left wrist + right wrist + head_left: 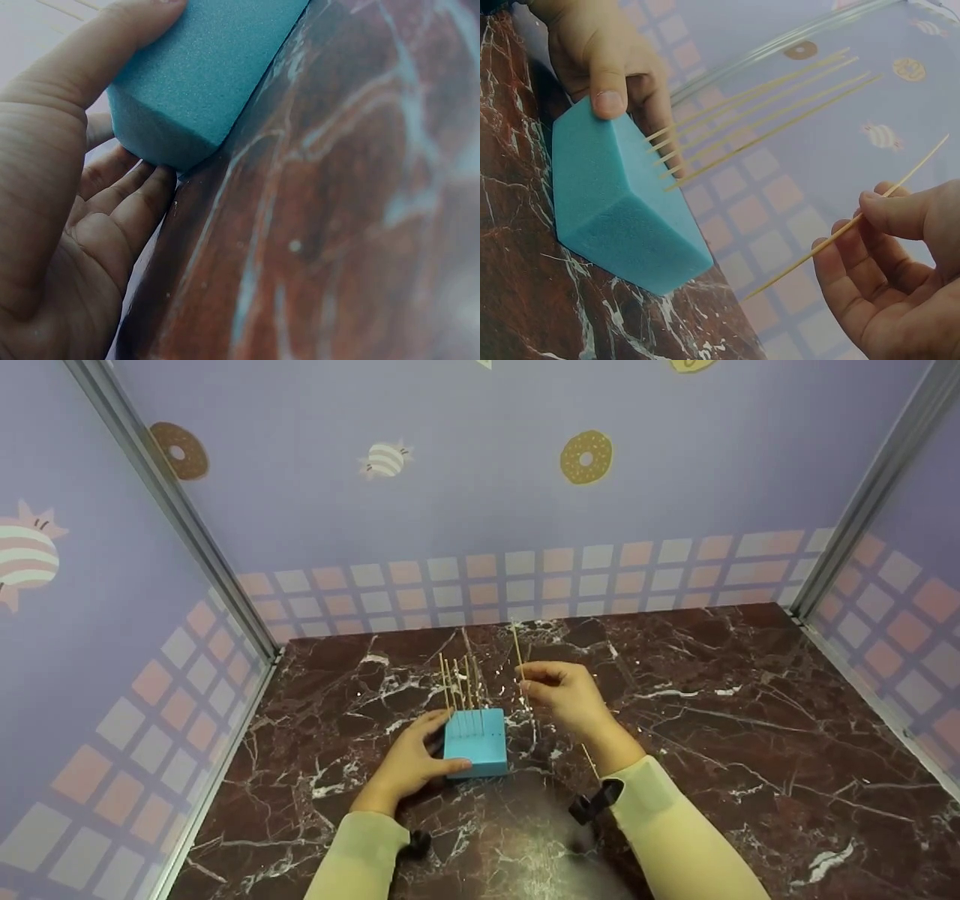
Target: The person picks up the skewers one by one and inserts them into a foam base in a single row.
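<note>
A light blue foam block (487, 754) sits on the marbled tabletop. My left hand (405, 769) grips it from the left, its thumb on the near top edge and its fingers around the far left side. In the left wrist view, fingertips (154, 191) press the block's lower edge by the table. Several thin wooden skewers (772, 135) stand in a row in the block's top, with small holes to their right. Right of the block and above the table, my right hand (566, 701) pinches one skewer (787, 270) between thumb and fingers, its lower end apart from the block.
Another skewer (591, 761) shows beside the right wrist, close to the black wrist camera (596, 801). The dark red marbled table (750, 720) is enclosed by a patterned back wall (480, 510) and side walls with metal corner posts (180, 517).
</note>
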A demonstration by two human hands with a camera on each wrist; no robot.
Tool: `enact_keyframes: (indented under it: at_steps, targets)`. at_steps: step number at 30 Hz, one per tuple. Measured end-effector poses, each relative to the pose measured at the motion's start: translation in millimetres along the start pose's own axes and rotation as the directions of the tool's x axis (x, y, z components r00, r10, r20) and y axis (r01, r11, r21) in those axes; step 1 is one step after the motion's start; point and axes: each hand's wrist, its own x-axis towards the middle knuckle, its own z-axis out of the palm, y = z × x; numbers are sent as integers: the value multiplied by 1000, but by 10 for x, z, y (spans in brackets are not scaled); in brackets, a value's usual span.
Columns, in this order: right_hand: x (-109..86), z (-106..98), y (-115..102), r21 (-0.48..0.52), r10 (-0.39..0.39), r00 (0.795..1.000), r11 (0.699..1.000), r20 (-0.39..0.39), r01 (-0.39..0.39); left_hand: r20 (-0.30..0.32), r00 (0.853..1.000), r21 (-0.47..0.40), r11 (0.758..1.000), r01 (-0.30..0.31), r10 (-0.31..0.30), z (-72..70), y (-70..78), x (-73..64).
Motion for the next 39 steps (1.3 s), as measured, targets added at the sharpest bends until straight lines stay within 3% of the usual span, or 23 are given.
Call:
enact_keyframes:
  at_steps: [6,14,31,39]
  targets:
    - [2,4,4,-137,-26,1000,990,-1,25,0,1000,8,1000,1,-1,1,10,0]
    - [-24,45,-4,-185,-48,999,982,-13,45,2,1000,-1,1000,-7,7,0,4,5]
    - [-27,128,29,-158,-130,991,979,-8,127,6,1000,-2,1000,-1,1,0,12,-4]
    - [-63,247,51,-73,-124,992,990,4,124,9,1000,-36,999,18,-18,2,34,-18]
